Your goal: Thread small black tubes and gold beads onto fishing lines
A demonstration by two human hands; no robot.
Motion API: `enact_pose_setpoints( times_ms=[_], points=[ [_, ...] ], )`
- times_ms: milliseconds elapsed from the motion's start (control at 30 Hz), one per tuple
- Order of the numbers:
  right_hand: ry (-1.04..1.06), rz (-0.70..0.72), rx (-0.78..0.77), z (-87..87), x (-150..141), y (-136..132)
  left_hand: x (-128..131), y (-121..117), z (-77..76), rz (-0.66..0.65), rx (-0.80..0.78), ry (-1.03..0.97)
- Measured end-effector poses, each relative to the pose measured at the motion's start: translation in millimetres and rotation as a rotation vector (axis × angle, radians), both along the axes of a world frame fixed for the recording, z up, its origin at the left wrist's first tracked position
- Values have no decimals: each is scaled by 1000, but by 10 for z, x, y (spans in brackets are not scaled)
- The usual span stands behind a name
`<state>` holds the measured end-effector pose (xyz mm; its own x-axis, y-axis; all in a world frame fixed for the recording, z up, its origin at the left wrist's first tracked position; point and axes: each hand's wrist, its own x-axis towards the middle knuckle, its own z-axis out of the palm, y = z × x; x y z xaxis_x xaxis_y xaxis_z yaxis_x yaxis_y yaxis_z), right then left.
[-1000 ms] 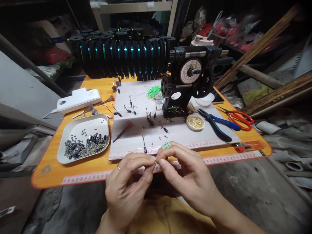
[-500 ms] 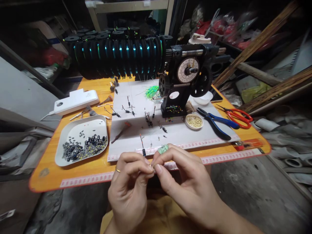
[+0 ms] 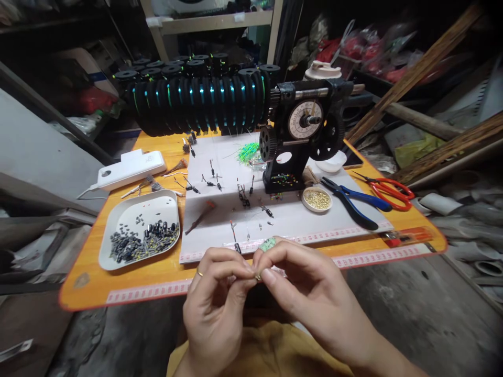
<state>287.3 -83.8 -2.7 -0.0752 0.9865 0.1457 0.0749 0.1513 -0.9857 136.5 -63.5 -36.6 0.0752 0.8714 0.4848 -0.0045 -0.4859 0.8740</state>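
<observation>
My left hand [image 3: 220, 303] and my right hand [image 3: 310, 298] meet fingertip to fingertip just in front of the orange table's near edge [image 3: 137, 290]. Both pinch a tiny gold-coloured piece [image 3: 257, 276] between thumb and forefinger; it is too small to name. A gold ring sits on a left finger, and a green-patterned nail shows on the right hand. Behind the hands lies a white mat [image 3: 291, 214] scattered with small black pieces. A small round dish of gold beads [image 3: 316, 199] stands on the mat to the right.
A black hand-crank winder with a dial [image 3: 304, 136] and a long row of black spools [image 3: 200, 102] stand at the back. A white tray of small dark parts [image 3: 139, 235] is at left, a white power bank [image 3: 128, 168] behind it. Blue pliers [image 3: 353, 201] and red scissors [image 3: 387, 189] lie right.
Both hands have stayed pinched together on the tiny piece, shifting slightly lower and closer to me. The view moved a little; nothing on the table changed.
</observation>
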Motion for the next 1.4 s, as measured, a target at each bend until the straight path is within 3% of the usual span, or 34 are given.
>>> enact_pose_setpoints(
  times_ms=[367, 600, 700, 833, 967, 1200, 1300, 1400],
  points=[
    [-363, 0, 163, -43, 147, 68, -14, -21, -57, -91, -86, -44],
    [-392, -7, 483, -71, 229, 52, 35, 27, 70, -174, -291, -191],
    [-444, -20, 521, -71, 245, 76, 34, 49, 84, -220, -317, -210],
    [-453, -61, 522, -110, 254, 114, 26, 90, 56, -182, -286, -183],
    [-452, -43, 477, -193, 268, 139, -11, 132, 10, -108, -162, -9],
    [-492, -80, 417, -239, 240, 162, -156, 201, -60, 80, 395, 566],
    [-562, -124, 447, -245, 253, 174, -206, 246, -47, 99, 468, 674],
    [-657, -150, 503, -276, 299, 192, -189, 306, 10, 54, 427, 750]
  ],
)
